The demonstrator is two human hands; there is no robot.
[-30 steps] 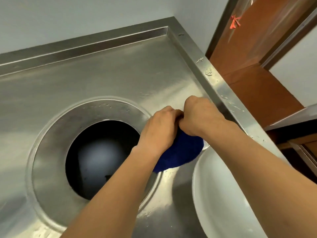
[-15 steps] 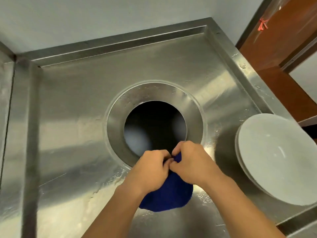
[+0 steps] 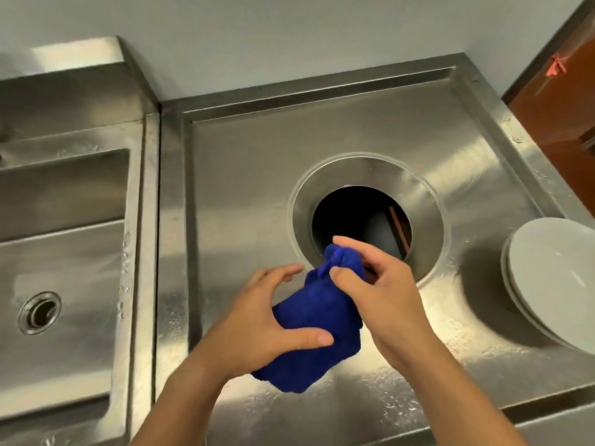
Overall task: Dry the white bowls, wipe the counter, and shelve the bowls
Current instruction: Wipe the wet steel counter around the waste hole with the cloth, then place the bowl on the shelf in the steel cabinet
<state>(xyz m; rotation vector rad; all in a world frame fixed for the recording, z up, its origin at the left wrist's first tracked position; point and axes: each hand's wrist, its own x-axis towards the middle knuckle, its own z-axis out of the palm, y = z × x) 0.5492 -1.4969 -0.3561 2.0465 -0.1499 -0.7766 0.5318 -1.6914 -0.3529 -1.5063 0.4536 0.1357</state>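
Note:
A blue cloth [image 3: 317,320] is bunched up above the steel counter [image 3: 251,194], just in front of the round hole. My right hand [image 3: 376,294] pinches its upper end between thumb and fingers. My left hand [image 3: 267,320] cups the lower part from the left, thumb pressed across it and fingers spread. A stack of white bowls [image 3: 557,281] sits on the counter at the right edge, apart from both hands. Water drops glisten on the counter near the front.
A round hole with a wide steel rim [image 3: 367,217] opens in the counter's middle. A steel sink [image 3: 58,268] with a drain [image 3: 39,313] lies to the left behind a raised divider. A brown door [image 3: 560,101] stands at the far right. Grey wall behind.
The view has swung left and pulled back, bringing the sink into sight. My hands, clenched together on the cloth before, have loosened: left fingers spread, right hand pinching the cloth's top.

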